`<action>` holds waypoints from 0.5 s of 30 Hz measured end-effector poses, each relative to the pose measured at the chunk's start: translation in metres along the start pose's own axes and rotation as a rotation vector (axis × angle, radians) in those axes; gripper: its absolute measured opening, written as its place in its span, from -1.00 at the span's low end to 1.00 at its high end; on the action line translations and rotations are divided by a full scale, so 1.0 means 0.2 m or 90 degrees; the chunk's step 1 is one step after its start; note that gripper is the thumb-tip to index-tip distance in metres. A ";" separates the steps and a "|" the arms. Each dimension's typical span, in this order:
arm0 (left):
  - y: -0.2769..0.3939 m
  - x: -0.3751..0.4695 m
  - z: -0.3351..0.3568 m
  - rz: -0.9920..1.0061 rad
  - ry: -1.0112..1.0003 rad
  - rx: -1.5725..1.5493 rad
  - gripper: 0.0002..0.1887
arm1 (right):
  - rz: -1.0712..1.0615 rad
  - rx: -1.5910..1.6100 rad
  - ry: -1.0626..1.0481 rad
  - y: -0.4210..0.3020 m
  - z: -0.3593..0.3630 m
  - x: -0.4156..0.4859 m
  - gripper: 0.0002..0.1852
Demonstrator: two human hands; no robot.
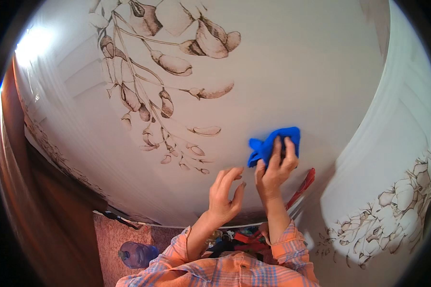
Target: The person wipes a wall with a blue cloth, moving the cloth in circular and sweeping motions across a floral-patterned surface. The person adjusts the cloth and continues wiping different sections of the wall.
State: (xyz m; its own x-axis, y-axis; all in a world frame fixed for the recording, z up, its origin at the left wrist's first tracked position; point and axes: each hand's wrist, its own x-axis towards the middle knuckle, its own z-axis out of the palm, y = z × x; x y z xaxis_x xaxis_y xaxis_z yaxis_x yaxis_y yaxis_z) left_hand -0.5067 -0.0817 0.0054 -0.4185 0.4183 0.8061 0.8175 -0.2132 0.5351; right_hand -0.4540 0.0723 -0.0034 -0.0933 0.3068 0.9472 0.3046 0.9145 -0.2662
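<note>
Bunched blue cloth (274, 145) is gripped by the fingers of my right hand (277, 170), which presses it against a pale surface (291, 89) printed with brown flowers. To the left of it, my left hand (227, 195) is raised with its fingers curved and apart, holding nothing. The printed flower branch (161, 125) runs down the surface on the left of both hands. A red-handled tool (301, 188) lies just below and right of my right hand; its lower end is hidden behind my forearm.
Brown curtain fabric (46, 215) hangs at the left. A purplish plastic bottle (138, 254) lies on the reddish carpet (111, 240) below. Mixed items, some red (249, 238), are on the floor between my arms. Another flower-printed surface (391, 201) stands at the right.
</note>
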 end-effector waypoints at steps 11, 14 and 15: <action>-0.20 -0.12 -0.15 -0.025 -0.020 0.079 -0.49 | -0.146 0.001 -0.097 -0.12 0.13 -0.37 -0.37; -0.12 0.04 -0.21 0.066 0.074 0.127 -0.50 | -0.182 -0.005 -0.063 -0.27 0.12 -0.06 -0.42; -0.10 0.08 -0.22 0.103 0.112 0.138 -0.51 | -0.200 -0.013 -0.063 -0.32 0.12 0.02 -0.46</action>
State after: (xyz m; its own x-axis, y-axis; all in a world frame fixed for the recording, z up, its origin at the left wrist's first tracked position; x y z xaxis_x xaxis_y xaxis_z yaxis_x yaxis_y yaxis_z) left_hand -0.5473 -0.1101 0.0187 -0.3222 0.2309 0.9181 0.9366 -0.0634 0.3446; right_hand -0.4960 0.0210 0.0128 -0.2764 0.0351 0.9604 0.2649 0.9634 0.0410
